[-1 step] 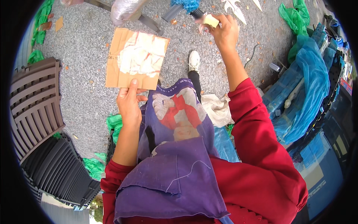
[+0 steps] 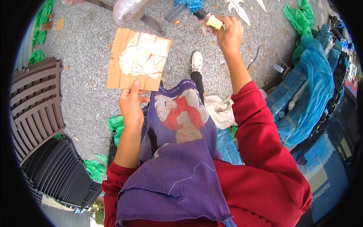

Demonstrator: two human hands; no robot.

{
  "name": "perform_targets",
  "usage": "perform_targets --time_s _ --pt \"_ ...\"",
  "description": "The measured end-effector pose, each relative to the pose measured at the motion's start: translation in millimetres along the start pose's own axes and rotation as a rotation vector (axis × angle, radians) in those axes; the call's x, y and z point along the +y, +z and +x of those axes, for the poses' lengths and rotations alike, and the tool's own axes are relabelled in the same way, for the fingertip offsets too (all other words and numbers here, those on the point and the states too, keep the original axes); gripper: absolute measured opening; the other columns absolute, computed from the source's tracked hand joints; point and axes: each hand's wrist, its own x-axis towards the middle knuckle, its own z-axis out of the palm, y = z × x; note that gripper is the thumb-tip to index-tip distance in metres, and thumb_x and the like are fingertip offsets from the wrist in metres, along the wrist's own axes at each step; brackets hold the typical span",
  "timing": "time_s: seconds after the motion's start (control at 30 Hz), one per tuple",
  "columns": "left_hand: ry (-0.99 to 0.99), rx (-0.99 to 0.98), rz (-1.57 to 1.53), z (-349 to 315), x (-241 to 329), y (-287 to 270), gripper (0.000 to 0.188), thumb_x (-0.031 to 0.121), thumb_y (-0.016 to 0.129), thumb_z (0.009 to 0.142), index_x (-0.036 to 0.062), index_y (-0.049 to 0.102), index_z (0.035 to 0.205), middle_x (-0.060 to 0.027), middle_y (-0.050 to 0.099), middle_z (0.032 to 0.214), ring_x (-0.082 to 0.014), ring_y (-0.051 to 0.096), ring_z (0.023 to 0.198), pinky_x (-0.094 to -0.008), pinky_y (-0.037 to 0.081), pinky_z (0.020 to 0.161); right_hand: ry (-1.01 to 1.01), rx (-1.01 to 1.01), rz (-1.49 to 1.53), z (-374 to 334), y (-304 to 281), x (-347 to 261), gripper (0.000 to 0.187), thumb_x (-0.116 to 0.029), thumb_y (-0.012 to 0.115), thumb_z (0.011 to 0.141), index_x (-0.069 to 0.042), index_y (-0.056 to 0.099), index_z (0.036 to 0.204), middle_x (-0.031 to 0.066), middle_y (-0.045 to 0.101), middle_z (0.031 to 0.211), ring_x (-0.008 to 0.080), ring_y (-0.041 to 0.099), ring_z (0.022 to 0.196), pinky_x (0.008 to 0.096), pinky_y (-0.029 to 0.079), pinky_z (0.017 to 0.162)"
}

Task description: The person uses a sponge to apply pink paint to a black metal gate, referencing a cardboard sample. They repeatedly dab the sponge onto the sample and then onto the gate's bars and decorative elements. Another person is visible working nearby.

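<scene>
My left hand (image 2: 130, 102) pinches the lower edge of a square piece of brown cardboard (image 2: 113, 77), thumb on top. Across its face spreads a bright white, wrinkled patch (image 2: 141, 56) with reddish lines. Stretched out at the upper right, my right hand (image 2: 230, 36) is closed on a small pale-yellow piece (image 2: 215, 22); its exact kind is unclear. Just beyond it is a black ribbed end (image 2: 200, 14), blurred, belonging to a grey leg-like bar (image 2: 174, 13) or something beside it wrapped in blue plastic (image 2: 191, 4). Whether the yellow piece touches that end, I cannot tell.
Brown slatted panels (image 2: 38, 94) and stacked black ones (image 2: 56, 170) stand at the left. A clear-wrapped bundle (image 2: 126, 11) lies ahead on dark bars. Blue netting (image 2: 314, 83) heaps at the right, near green plastic (image 2: 300, 17) and a can (image 2: 278, 68) on grey ground.
</scene>
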Motion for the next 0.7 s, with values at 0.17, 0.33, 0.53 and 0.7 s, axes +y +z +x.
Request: perform_targets --time_s 0.17,0.33,0.53,0.7 --pt "-0.015 -0.002 0.008 1 1 0 0.026 0.021 0.06 0.093 0.0001 0.058 0.108 -0.0074 0.066 0.093 -0.0116 0.063 0.074 -0.0196 0.048 0.047 -0.006 -0.099 -0.086 -2 7 -6 0.016 -0.009 0.065 0.076 -0.017 0.069 0.09 0.0035 0.056 0.08 0.0271 0.053 0.079 0.0393 0.039 0.072" --pt "-0.009 0.024 -0.014 1 3 2 0.024 0.022 0.062 0.092 -0.0004 0.061 0.102 -0.0066 0.065 0.091 -0.012 0.062 0.07 -0.0207 0.048 0.047 0.14 -0.051 -0.016 13 3 14 0.016 -0.01 0.065 0.075 -0.008 0.067 0.09 0.0102 0.061 0.087 0.0333 0.055 0.085 0.0443 0.043 0.076" --pt "-0.023 0.015 -0.003 2 2 5 0.025 0.022 0.062 0.092 -0.001 0.061 0.102 -0.0071 0.066 0.089 -0.0118 0.062 0.069 -0.0208 0.048 0.045 0.058 -0.153 -0.031 -5 1 -14 0.021 -0.007 0.067 0.075 -0.014 0.067 0.095 0.0051 0.062 0.088 0.03 0.053 0.082 0.0417 0.041 0.075" --pt "-0.019 -0.009 0.001 -1 2 5 0.025 0.021 0.06 0.092 -0.0011 0.059 0.104 -0.0079 0.066 0.09 -0.0119 0.063 0.071 -0.0204 0.048 0.046 0.0 -0.402 0.124 -64 -26 -59 0.022 -0.004 0.066 0.072 -0.014 0.065 0.092 0.0041 0.059 0.088 0.029 0.052 0.083 0.0399 0.038 0.073"
